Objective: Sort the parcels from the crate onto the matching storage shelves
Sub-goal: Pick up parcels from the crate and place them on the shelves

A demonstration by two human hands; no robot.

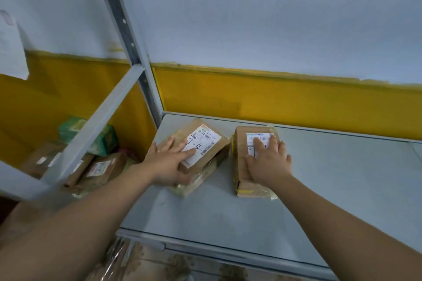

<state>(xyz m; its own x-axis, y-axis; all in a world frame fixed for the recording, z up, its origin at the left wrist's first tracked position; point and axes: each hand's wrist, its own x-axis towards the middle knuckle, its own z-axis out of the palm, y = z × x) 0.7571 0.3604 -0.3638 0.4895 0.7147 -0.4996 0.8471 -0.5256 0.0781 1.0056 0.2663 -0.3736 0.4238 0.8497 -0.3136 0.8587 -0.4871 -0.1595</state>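
Two brown cardboard parcels lie on a grey metal shelf [319,189]. The left parcel [206,143] carries a white label with a handwritten mark and sits on top of another taped, flatter parcel [194,183]. My left hand [169,162] lies flat on the left parcel, fingers spread over the label and thumb along its near edge. The right parcel [242,180], with yellow tape at its edges and a barcode label, lies a short gap to the right. My right hand [268,159] presses flat on its top with straight fingers.
A grey upright post [127,36] and slanted brace [91,130] frame the shelf's left end. Beyond them, lower down, lie several parcels, among them a green one [102,137] and brown ones [100,169]. The yellow and pale wall stands right behind the shelf.
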